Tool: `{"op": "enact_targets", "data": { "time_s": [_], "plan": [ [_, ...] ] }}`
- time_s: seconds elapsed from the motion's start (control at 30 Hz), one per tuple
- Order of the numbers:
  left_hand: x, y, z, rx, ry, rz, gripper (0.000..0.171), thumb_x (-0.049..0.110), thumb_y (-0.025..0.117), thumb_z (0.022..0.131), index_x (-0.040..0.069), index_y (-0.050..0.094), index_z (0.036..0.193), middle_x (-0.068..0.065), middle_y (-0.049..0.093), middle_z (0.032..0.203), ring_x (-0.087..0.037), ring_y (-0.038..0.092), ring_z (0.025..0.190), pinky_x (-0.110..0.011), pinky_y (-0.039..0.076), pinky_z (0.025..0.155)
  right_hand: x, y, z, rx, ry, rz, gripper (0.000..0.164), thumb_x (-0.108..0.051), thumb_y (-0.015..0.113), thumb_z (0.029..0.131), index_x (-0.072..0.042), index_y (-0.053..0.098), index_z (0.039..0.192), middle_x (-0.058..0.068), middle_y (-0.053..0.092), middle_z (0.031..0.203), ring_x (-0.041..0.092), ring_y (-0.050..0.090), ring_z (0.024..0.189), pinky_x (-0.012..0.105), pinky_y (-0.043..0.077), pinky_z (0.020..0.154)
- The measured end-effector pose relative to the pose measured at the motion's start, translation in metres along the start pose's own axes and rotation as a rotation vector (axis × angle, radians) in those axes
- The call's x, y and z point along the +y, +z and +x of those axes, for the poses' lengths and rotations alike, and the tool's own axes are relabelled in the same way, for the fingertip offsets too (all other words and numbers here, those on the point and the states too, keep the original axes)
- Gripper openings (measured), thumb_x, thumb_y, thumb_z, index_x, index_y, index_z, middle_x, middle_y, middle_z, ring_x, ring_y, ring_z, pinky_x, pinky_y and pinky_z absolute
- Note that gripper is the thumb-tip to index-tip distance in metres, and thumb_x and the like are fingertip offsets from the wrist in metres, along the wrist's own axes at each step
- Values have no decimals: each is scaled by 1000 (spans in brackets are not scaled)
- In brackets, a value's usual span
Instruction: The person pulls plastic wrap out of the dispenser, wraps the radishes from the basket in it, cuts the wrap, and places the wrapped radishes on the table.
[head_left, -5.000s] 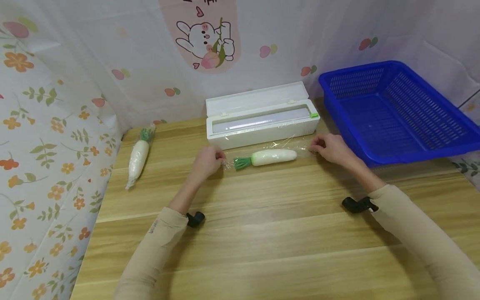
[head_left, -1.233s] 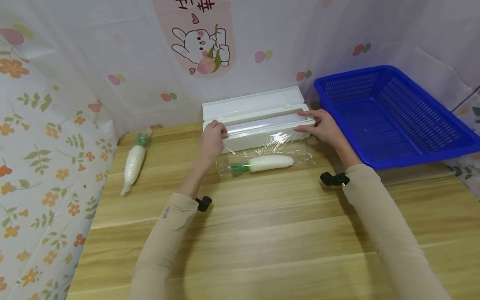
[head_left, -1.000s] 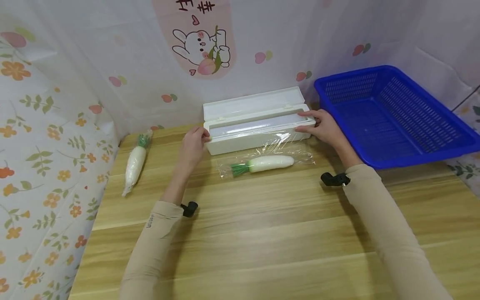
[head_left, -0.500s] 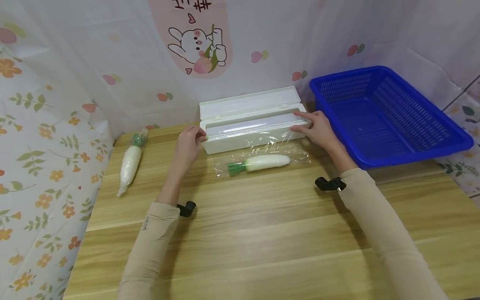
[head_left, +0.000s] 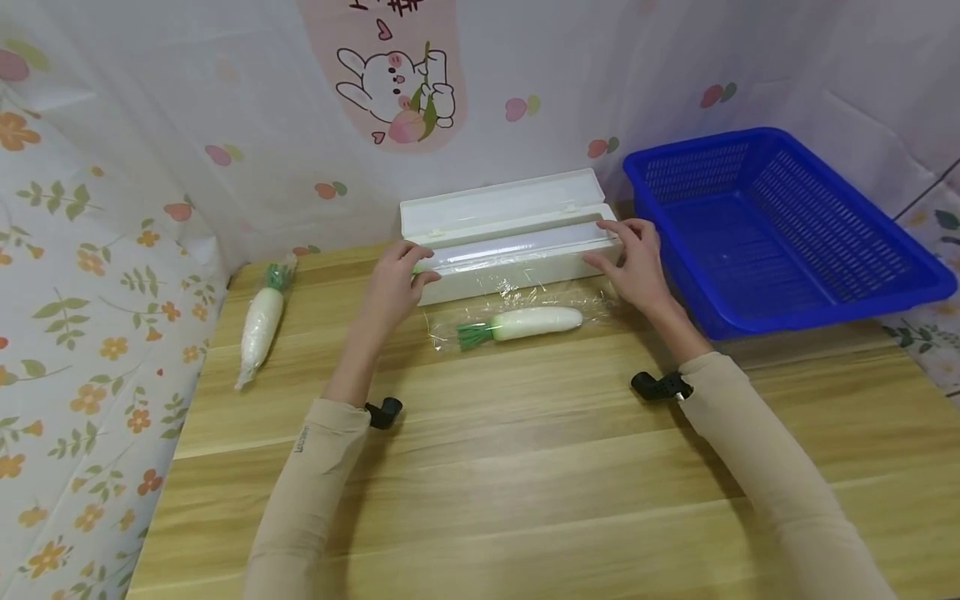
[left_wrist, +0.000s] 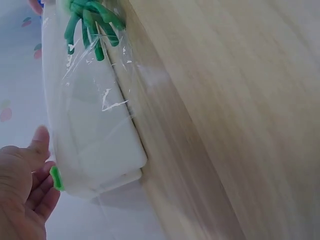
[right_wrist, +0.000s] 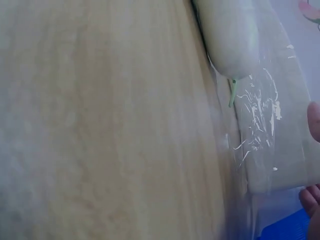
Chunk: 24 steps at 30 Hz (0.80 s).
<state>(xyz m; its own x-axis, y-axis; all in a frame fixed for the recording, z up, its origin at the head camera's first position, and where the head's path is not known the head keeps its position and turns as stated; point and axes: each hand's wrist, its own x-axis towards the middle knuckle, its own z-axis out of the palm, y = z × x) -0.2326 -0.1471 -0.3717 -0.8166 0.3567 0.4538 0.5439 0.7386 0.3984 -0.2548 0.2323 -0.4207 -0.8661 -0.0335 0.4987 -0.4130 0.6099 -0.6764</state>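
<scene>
A white cling film dispenser lies on the table with its lid tipped back and the roll showing. Clear film runs from its front over a white radish with green leaves, which lies before it. At the dispenser's left end is my left hand, thumb and fingers spread apart. The left wrist view shows its fingers by a green slide cutter, the thumb clear of it. My right hand spans the right end, thumb in front and index finger above; contact is hard to tell.
Left of the dispenser lies another radish wrapped in film. A blue plastic basket stands close to my right hand. A patterned cloth hangs behind the wooden table.
Over five seconds both hands went from the film's ends beside the radish to the dispenser. The green cutter moved from right end to left. Lately my left fingers parted and shifted right.
</scene>
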Motion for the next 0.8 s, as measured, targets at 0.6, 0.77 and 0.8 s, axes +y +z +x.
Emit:
{"op": "enact_targets", "data": {
  "time_s": [0.6,0.77,0.8],
  "plan": [
    [-4,5,-4,36,97,-66,11,3,73,91,-3,73,100,-19,61,108,-36,56,100,-44,46,88,-13,-9,-11,25,-113,167,10,2,82,81,0,76,90,15,61,111,18,47,108,31,31,90],
    [-5,6,-8,85,204,-106,6,-1,76,88,-1,71,91,-17,65,101,-35,58,97,-43,47,87,-15,-13,-15,17,-97,202,11,7,80,81,2,76,90,16,66,99,5,51,96,26,38,80],
    [-5,5,-9,84,219,-110,5,-1,76,88,-1,71,90,-15,66,99,-34,59,96,-43,48,87,-17,-14,-16,12,-93,209,11,8,79,81,3,75,90,17,66,96,5,52,92,25,39,77]
  ]
}}
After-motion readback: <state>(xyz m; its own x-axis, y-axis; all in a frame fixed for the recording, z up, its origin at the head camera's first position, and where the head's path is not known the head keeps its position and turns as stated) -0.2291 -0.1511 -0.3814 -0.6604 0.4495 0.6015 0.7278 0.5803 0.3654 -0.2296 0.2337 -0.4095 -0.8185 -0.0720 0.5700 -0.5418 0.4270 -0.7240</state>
